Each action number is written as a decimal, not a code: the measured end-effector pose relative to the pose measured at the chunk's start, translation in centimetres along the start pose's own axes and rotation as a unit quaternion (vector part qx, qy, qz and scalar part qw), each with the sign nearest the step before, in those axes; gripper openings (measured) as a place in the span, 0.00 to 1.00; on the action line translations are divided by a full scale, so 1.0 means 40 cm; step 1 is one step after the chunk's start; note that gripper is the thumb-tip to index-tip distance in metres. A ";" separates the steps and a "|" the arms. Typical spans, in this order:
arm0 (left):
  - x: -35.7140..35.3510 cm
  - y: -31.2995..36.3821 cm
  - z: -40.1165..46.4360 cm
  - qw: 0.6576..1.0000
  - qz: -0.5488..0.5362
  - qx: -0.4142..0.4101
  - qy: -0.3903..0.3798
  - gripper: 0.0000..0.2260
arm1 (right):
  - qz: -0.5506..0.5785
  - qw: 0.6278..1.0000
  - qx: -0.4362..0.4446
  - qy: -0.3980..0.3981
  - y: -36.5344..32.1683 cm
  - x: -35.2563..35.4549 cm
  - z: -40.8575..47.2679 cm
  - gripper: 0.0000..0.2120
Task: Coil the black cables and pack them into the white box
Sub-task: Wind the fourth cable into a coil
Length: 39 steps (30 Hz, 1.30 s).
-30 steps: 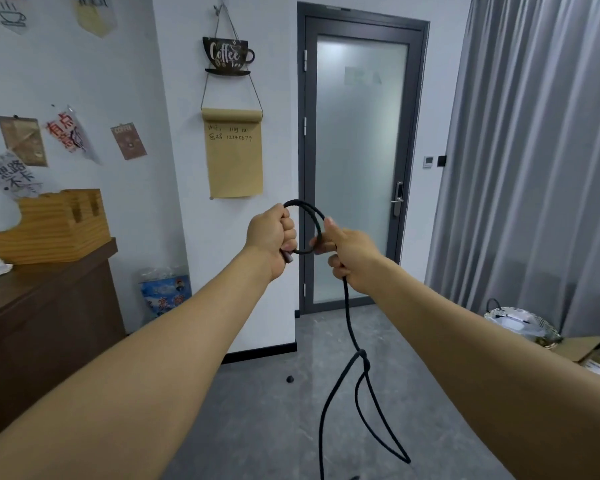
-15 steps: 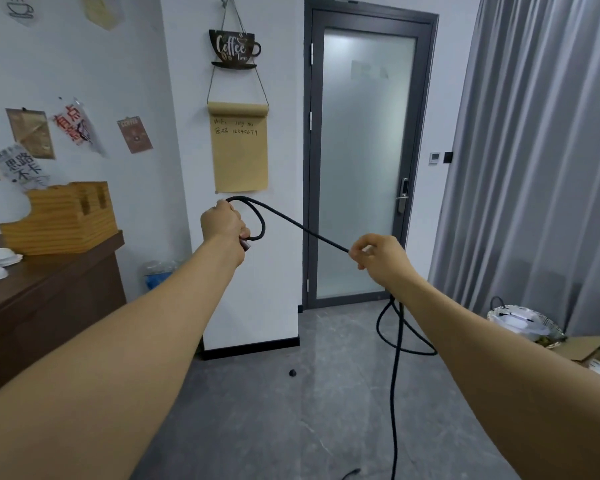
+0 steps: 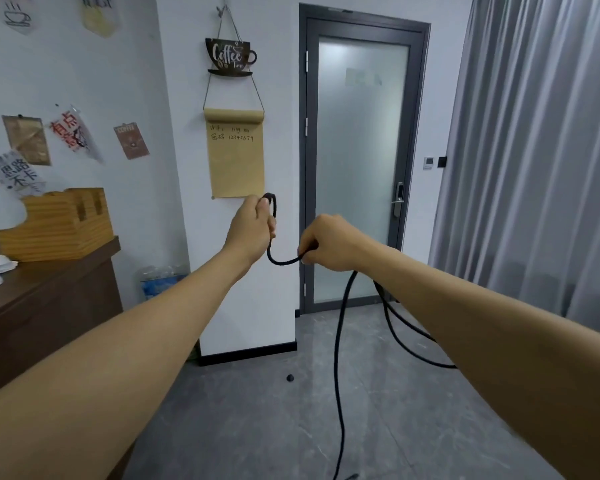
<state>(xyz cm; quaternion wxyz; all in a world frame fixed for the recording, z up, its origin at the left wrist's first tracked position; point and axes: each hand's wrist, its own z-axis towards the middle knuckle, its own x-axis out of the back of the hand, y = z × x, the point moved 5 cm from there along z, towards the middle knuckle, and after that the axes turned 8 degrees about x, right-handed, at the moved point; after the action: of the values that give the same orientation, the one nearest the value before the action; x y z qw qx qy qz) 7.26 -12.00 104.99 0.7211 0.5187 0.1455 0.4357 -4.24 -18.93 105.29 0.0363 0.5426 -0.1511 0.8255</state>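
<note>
A long black cable (image 3: 338, 358) hangs in front of me at chest height. My left hand (image 3: 253, 225) grips a small loop of it, whose top shows above the fist. A short slack stretch sags from there to my right hand (image 3: 329, 242), which pinches the cable between thumb and fingers. Below my right hand one strand drops to the floor, and another loops out to the right behind my forearm. The white box is not in view.
A dark wooden counter (image 3: 45, 299) with a wooden holder (image 3: 54, 225) and white cups stands at the left. A white pillar (image 3: 229, 289), a frosted glass door (image 3: 357, 168) and grey curtains (image 3: 534, 150) lie ahead. A small black object (image 3: 290, 377) lies on the grey floor.
My hands spread apart and pulled the cable taut, then came back together. The stretch between them now sags, and a new loop hangs below my right hand.
</note>
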 end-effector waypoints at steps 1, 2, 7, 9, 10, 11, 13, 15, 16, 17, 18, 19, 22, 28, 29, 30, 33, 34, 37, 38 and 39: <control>-0.009 0.001 -0.005 1.000 0.016 -0.008 -0.017 0.12 | 0.001 1.000 0.015 -0.005 -0.011 0.006 0.001 0.06; -0.019 0.002 -0.010 0.999 0.032 -0.014 -0.035 0.12 | 0.004 1.000 0.029 -0.004 -0.019 0.012 0.001 0.05; -0.055 0.012 -0.036 0.988 0.082 -0.029 -0.125 0.12 | 0.081 0.994 0.027 0.069 -0.017 0.051 -0.002 0.13; -0.067 0.017 -0.049 0.981 0.103 -0.024 -0.163 0.13 | 0.112 0.990 0.013 0.086 -0.004 0.060 -0.007 0.14; -0.072 0.018 -0.058 0.977 0.118 -0.020 -0.179 0.14 | 0.130 0.988 0.008 0.088 0.002 0.061 -0.011 0.14; -0.078 0.017 -0.063 0.973 0.127 -0.010 -0.195 0.14 | 0.147 0.985 0.005 0.087 0.007 0.061 -0.014 0.14; -0.082 0.010 -0.074 0.965 0.120 0.030 -0.230 0.15 | 0.174 0.982 -0.002 0.079 0.018 0.051 -0.021 0.13; -0.088 0.002 -0.083 0.951 0.116 0.067 -0.278 0.16 | 0.184 0.981 -0.014 0.061 0.034 0.034 -0.034 0.10; -0.088 -0.005 -0.085 0.944 0.128 0.078 -0.294 0.16 | 0.184 0.981 -0.023 0.049 0.043 0.023 -0.041 0.09; -0.087 -0.013 -0.084 0.939 0.147 0.085 -0.298 0.16 | 0.182 0.982 -0.036 0.036 0.056 0.012 -0.052 0.08; -0.082 -0.021 -0.082 0.938 0.162 0.089 -0.292 0.15 | 0.177 0.983 -0.050 0.016 0.070 0.000 -0.066 0.06; -0.075 -0.029 -0.077 0.942 0.164 0.095 -0.279 0.15 | 0.168 0.984 -0.061 -0.008 0.084 -0.012 -0.079 0.05; -0.051 -0.045 -0.059 0.960 0.096 0.130 -0.229 0.16 | 0.114 0.986 -0.096 -0.075 0.128 -0.053 -0.118 0.06; -0.035 -0.042 -0.038 0.973 0.036 0.161 -0.160 0.13 | 0.021 0.972 -0.160 -0.173 0.194 -0.087 -0.173 0.13; -0.035 -0.044 -0.034 0.974 0.038 0.165 -0.153 0.13 | 0.013 0.973 -0.167 -0.158 0.204 -0.082 -0.178 0.15; -0.033 -0.047 -0.031 0.973 0.047 0.169 -0.147 0.13 | 0.010 0.977 -0.173 -0.125 0.213 -0.071 -0.181 0.16; -0.024 -0.065 -0.026 0.968 0.094 0.185 -0.142 0.12 | 0.030 0.978 -0.204 0.004 0.242 -0.036 -0.186 0.10; -0.023 -0.068 -0.027 0.964 0.115 0.192 -0.143 0.12 | 0.045 0.975 -0.216 0.037 0.251 -0.027 -0.189 0.09; -0.034 -0.061 -0.037 0.957 0.158 0.195 -0.148 0.14 | 0.125 0.952 -0.248 0.128 0.275 -0.009 -0.198 0.08; -0.044 -0.055 -0.041 0.956 0.162 0.191 -0.153 0.14 | 0.172 0.937 -0.262 0.156 0.278 -0.007 -0.201 0.08; -0.056 -0.049 -0.045 0.955 0.163 0.185 -0.164 0.14 | 0.229 0.916 -0.273 0.183 0.280 -0.007 -0.202 0.08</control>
<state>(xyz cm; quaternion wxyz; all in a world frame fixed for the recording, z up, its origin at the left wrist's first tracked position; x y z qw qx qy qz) 5.70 -12.80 101.98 0.5456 0.7238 0.0167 0.4221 -13.79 -27.21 99.73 0.0198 0.3015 -0.4810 0.8230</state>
